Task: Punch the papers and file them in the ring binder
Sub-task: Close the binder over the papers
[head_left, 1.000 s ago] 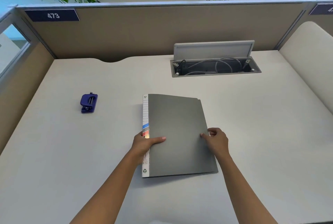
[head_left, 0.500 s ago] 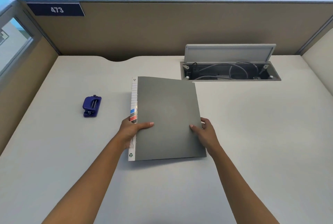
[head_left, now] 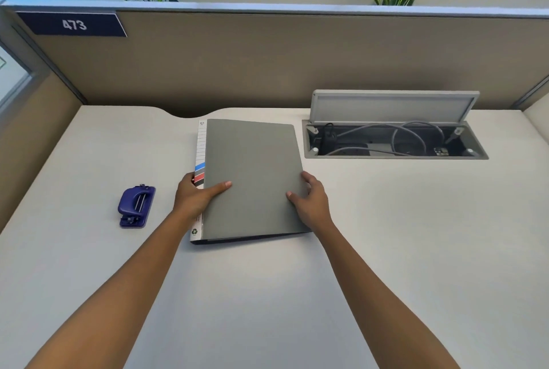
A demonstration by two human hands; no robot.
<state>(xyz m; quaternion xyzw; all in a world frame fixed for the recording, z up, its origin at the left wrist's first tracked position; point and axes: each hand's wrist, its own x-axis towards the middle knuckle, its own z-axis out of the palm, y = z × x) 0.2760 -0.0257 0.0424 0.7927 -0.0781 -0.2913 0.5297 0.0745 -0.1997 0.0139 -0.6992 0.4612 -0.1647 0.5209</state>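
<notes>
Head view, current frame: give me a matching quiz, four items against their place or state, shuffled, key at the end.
Items
1. grey ring binder with a white spine label
2. dark blue hole punch
3. grey flip-up lid of the cable well
4. navy "473" sign

Place or state
A. fixed to the partition, upper left
B. closed, gripped at both side edges by the left hand and right hand
C. alone on the desk, left of the left hand
D. raised, cables showing below

Pairs: 1-B, 2-C, 3-D, 4-A
</notes>
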